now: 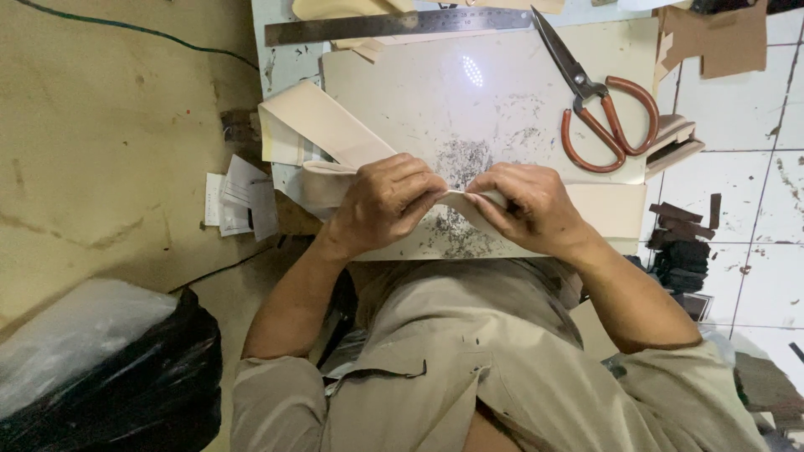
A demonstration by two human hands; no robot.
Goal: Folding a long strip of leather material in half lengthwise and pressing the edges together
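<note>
Both hands pinch one cream strip at the near edge of the pale cutting board. The left hand is curled shut over its folded part, and the right hand nips the end. Beyond them the board lies open up to the scissors and steel ruler.

Light is even and fairly bright, coming from overhead; a small oval glare spot sits on the pale work board, likely a lamp's reflection. Shadows are soft and short, gathering under the hands and along the scissors. The centre is sharp (the scratches on the board read clearly). Toward the edges the wide lens bends lines, as the steel ruler shows, and the black bag looks soft.
</note>
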